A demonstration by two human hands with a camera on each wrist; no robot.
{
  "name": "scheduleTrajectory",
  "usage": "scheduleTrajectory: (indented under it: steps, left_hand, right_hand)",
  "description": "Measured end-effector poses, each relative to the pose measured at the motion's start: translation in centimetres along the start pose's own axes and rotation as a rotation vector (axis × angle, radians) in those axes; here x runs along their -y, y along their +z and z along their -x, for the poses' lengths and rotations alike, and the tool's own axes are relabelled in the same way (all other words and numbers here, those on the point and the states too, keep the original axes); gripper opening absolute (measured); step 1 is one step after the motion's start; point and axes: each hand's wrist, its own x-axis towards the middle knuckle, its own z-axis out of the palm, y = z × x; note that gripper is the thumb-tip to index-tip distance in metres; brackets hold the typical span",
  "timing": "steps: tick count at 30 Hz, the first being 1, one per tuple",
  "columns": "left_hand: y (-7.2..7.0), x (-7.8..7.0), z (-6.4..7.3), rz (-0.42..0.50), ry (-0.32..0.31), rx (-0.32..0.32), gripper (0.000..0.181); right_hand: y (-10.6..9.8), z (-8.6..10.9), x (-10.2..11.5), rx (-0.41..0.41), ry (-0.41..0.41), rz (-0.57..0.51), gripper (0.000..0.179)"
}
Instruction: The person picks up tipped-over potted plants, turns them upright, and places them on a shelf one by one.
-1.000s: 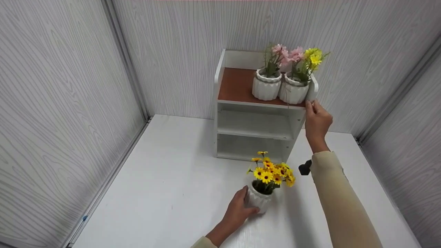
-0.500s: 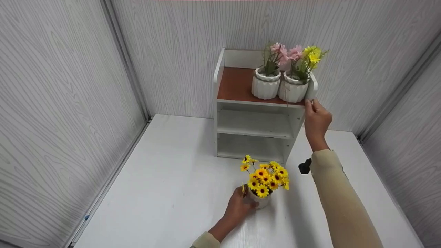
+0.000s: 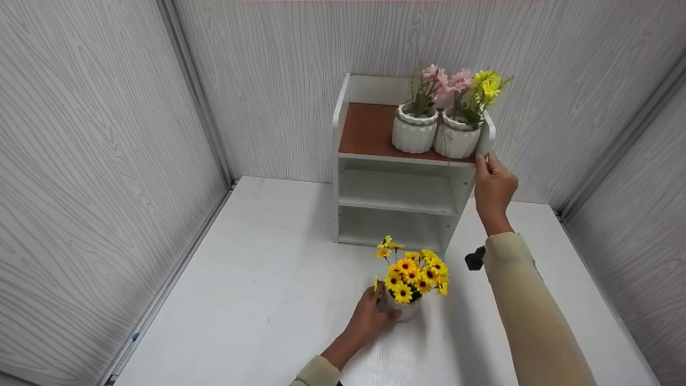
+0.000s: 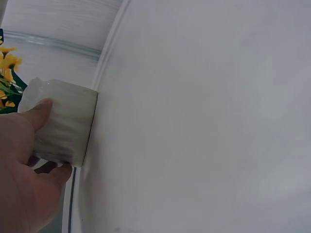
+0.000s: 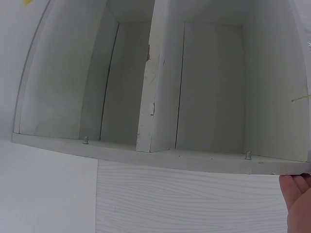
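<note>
My left hand (image 3: 365,321) grips a white ribbed flower pot (image 3: 403,310) with yellow dark-centred flowers (image 3: 411,276), low over the white table in front of a small shelf unit. In the left wrist view, thumb and fingers wrap the side of the pot (image 4: 63,119). My right hand (image 3: 496,185) pinches the right front edge of the shelf unit (image 3: 399,157), just below its brown top board (image 3: 367,128). That same hand (image 5: 299,199) shows at the lower right of the right wrist view, fingertips on the white side panel (image 5: 170,162).
Side by side on the brown top stand a pot with pink flowers (image 3: 415,131) and a pot with pink and yellow flowers (image 3: 457,138). Two bare compartments lie below them. Grey wood-patterned walls (image 3: 268,96) enclose the white table (image 3: 241,268) at the back and sides.
The pot in my left hand has turned, and its flowers now lean more to the left and towards me. It has also shifted slightly away from me. My right hand keeps its place on the shelf unit.
</note>
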Motion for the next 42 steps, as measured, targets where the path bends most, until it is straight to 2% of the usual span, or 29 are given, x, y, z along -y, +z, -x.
scheduleTrajectory:
  steps: [7, 13, 22, 33, 36, 42]
  left_hand:
    - [0.6, -0.7, -0.3, -0.010, 0.010, -0.021, 0.093]
    - [1.4, -0.7, -0.4, 0.051, 0.015, -0.044, 0.099]
    - [2.3, -0.8, -1.2, 0.124, 0.044, -0.055, 0.089]
    - [2.7, -1.3, -1.6, 0.105, 0.058, -0.085, 0.080]
    - [2.8, -1.2, -1.7, 0.089, 0.081, -0.096, 0.081]
    - [2.9, -1.0, -1.6, 0.031, 0.087, -0.121, 0.080]
  right_hand:
    - [-0.1, -0.3, -0.1, 0.001, 0.013, -0.002, 0.041]
    - [-0.1, -0.2, -0.2, -0.007, 0.023, 0.002, 0.038]
    - [0.1, -0.1, -0.2, -0.015, 0.006, 0.007, 0.041]
    - [0.1, -0.2, 0.1, -0.021, -0.022, 0.042, 0.043]
    - [0.1, -0.1, 0.2, -0.026, -0.034, 0.045, 0.043]
    - [0.1, 0.1, 0.0, -0.027, -0.027, 0.036, 0.041]
